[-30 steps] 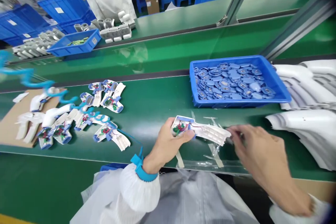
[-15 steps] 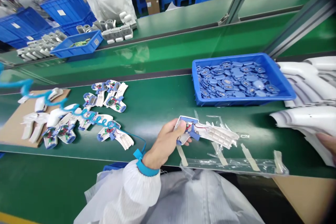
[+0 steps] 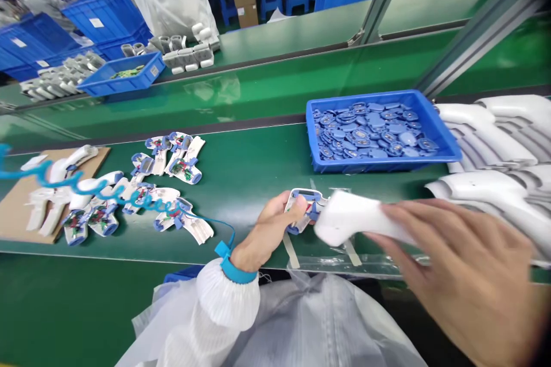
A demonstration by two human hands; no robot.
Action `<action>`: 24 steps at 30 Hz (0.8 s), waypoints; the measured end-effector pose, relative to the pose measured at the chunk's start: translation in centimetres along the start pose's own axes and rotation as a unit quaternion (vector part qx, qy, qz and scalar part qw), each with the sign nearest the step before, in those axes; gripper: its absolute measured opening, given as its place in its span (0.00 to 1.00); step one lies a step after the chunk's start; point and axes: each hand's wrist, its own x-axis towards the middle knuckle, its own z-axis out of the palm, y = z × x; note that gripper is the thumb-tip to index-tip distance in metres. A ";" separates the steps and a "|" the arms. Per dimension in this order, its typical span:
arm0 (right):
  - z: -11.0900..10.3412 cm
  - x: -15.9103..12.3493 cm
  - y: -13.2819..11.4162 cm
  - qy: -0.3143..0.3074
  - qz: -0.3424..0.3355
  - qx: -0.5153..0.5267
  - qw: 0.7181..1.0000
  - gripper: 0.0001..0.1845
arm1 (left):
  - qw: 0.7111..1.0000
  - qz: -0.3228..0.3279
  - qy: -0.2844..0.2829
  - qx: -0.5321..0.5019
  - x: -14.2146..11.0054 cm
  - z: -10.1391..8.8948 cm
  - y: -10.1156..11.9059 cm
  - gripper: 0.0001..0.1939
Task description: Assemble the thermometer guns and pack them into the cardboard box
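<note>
My left hand (image 3: 275, 223), with a blue wrist strap, grips an opened white gun-shaped housing half (image 3: 303, 210) by its head end. Blue inserts, wires and a small circuit board show inside it. My right hand (image 3: 456, 264), partly blurred, pinches a white plastic housing shell (image 3: 350, 221) by its handle. Its smooth outer side faces up, and it covers the handle of the piece in my left hand; whether the two touch I cannot tell. More white shells (image 3: 482, 183) lie stacked on the right.
A blue tray (image 3: 387, 167) of round blue parts stands behind my hands. Several opened assemblies (image 3: 185, 169) lie on the left, some beside a cardboard sheet (image 3: 17, 215). A coiled blue cord (image 3: 142, 200) runs to my wrist. Tape strips (image 3: 291, 249) mark the bench edge.
My right hand has come in from the right edge with a white shell, bringing it beside the half in my left hand. The left hand keeps its hold.
</note>
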 end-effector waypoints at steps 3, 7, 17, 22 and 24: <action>1.8 2.7 -3.4 0.016 -0.059 -0.013 0.998 0.15 | 0.999 0.024 -0.014 0.022 0.0 0.0 -0.3 0.31; 4.3 3.6 -4.5 -0.033 -0.048 0.058 0.997 0.19 | 0.993 0.044 0.027 0.101 -0.1 -0.2 -0.8 0.26; 3.3 3.9 -2.4 -0.332 0.238 0.439 0.800 0.30 | 0.961 0.109 0.045 0.250 -1.4 -0.2 0.7 0.29; 1.1 3.9 -4.6 -0.383 0.406 0.428 0.711 0.35 | 0.904 0.130 0.094 0.397 -3.3 -1.1 -1.0 0.38; 0.5 3.8 -5.6 -0.388 0.442 0.420 0.691 0.35 | 0.878 0.164 0.065 0.445 -4.2 -2.1 -1.8 0.34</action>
